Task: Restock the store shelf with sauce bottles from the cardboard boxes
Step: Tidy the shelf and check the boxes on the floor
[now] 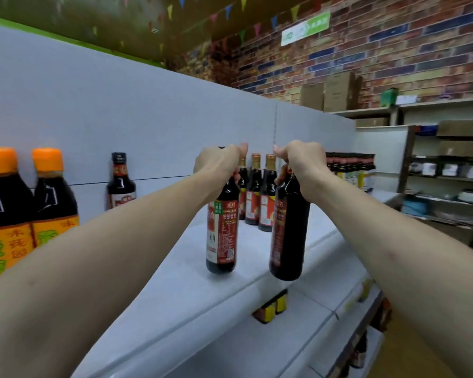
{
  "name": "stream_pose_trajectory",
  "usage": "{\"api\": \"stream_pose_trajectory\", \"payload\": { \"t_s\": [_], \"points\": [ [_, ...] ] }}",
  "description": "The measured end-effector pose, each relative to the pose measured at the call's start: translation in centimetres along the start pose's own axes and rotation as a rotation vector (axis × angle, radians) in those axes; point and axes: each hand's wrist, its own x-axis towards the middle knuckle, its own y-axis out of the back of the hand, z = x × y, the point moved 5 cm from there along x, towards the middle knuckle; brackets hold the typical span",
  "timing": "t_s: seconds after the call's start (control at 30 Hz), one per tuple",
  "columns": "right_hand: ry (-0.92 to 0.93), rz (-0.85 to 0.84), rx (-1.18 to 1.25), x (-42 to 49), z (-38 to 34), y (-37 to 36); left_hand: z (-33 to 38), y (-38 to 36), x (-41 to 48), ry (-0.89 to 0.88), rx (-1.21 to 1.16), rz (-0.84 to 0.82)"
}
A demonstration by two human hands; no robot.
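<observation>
Each grip was closed round a bottle neck: the left hand [219,162] held the left bottle [223,227] with its fingers curled about the neck and the thumb raised, and the right hand [302,159] held the right bottle [288,230] the same way. Both bottles were dark, red-labelled and nearly upright, hanging side by side but apart. Their bases were at the level of the white shelf [191,290], the right one at its front edge; whether either touched the shelf I could not tell. Just behind and between the hands stood three gold-capped bottles [254,197] in a close row on the same shelf. Farther left, a lone dark bottle [120,184] stood against the grey back panel [93,105], and two large orange-capped bottles [52,197] stood nearest the camera at the left. Beyond the right hand, a row of small dark bottles [350,160] lined the shelf's far end. Cardboard boxes [336,91] sat high on distant shelving against a brick wall [393,50].
</observation>
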Motion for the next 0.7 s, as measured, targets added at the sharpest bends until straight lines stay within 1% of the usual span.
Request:
{"api": "stream_pose_trajectory", "payload": {
  "t_s": [0.17, 0.3, 0.43, 0.53, 0.7],
  "points": [
    [-0.013, -0.116, 0.036, 3.3, 1.2, -6.2, -3.2, 4.2, 4.1, 0.020, 0.132, 0.214],
    [-0.042, -0.229, 0.110, 4.9, 2.3, -10.3, -4.5, 7.1, 5.8, 0.049, 0.146, 0.388],
    [-0.060, -0.359, 0.172, 6.6, 3.1, -13.7, -5.1, 8.4, 6.9, 0.061, 0.203, 0.515],
    [-0.046, -0.437, 0.201, 8.1, 3.8, -16.3, -5.6, 8.9, 7.5, 0.060, 0.299, 0.608],
    [0.008, -0.618, 0.237, 9.7, 4.7, -19.7, -5.5, 8.7, 7.1, -0.012, 0.530, 0.853]
  ]
}}
